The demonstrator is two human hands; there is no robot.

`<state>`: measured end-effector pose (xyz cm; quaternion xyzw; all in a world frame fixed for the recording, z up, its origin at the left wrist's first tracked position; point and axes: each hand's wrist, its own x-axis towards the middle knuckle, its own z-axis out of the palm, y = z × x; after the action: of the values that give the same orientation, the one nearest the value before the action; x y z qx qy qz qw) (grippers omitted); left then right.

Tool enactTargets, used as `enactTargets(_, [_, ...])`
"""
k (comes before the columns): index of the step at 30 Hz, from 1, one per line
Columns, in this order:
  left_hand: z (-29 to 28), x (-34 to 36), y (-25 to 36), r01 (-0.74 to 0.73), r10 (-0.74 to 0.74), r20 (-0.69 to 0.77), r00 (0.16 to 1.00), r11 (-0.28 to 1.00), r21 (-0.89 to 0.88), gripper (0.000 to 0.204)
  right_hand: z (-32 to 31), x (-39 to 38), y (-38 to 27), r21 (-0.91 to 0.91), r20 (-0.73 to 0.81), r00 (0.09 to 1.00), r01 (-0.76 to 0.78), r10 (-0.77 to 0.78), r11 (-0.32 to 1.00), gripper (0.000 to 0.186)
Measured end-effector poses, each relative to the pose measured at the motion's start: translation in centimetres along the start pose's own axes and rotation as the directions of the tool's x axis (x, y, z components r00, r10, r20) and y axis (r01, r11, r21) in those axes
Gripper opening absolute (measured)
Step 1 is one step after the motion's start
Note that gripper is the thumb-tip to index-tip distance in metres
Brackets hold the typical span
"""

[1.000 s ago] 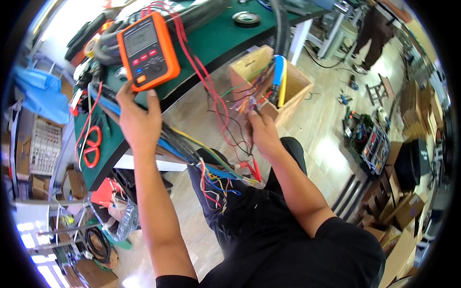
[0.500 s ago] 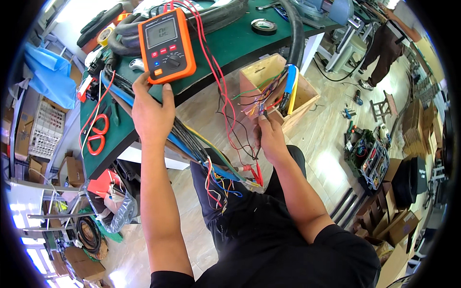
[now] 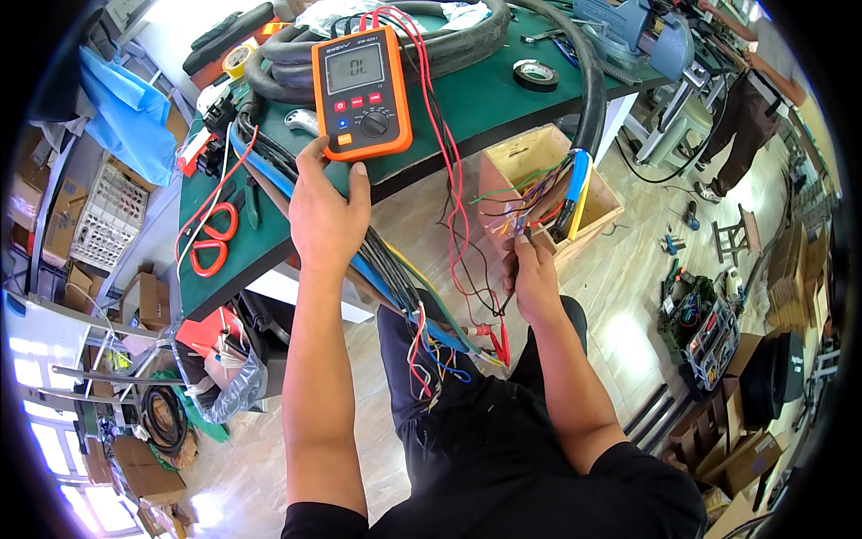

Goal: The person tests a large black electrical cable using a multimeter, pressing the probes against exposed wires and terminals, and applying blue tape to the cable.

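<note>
My left hand is at the lower end of an orange multimeter, forefinger touching its corner and thumb apart, over a cable bundle that runs down toward my legs. My right hand is closed on a dark lead among fine coloured wire ends from a thick black cable. That cable's end hangs at a wooden box. Red and black leads loop from the meter down to a red clip by my legs.
Coiled cable, tape and red-handled scissors lie on the green bench. A person stands behind at right, near a small stool. An open toolbox and cartons are on the right; a bagged bin is left.
The whole scene has shifted rightward in the view. Both hands keep about the same places relative to the meter and the wire ends.
</note>
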<state>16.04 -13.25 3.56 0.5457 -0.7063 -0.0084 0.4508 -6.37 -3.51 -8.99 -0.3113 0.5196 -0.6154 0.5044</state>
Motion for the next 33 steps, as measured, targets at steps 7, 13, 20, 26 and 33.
enactTargets(7, [0.0,-0.1,0.2,-0.009,0.009,-0.003,1.000,1.000,-0.005,0.049,0.3,-0.1,-0.1,0.034,-0.022,1.000,-0.001,0.002,0.999,0.028])
enactTargets(13, [0.4,-0.2,0.4,0.005,-0.005,0.004,1.000,1.000,-0.013,0.049,-0.3,-0.3,0.0,0.032,-0.024,1.000,0.000,0.000,0.999,0.030])
enactTargets(20, [-0.2,-0.2,0.1,-0.020,0.020,-0.050,0.999,1.000,0.004,0.048,0.5,-3.0,0.4,-0.291,0.118,0.993,0.006,0.030,0.957,0.022])
enactTargets(26, [-0.4,-0.3,-0.1,-0.023,0.021,-0.033,0.999,0.998,-0.066,0.047,1.2,-5.8,-0.6,-0.420,0.233,0.970,0.168,-0.073,0.892,0.023])
enactTargets(33, [-0.8,-0.4,-0.5,-0.054,0.050,-0.053,0.997,0.995,-0.079,0.046,3.6,-6.8,-6.4,-0.189,0.228,0.880,0.460,-0.417,0.868,0.031])
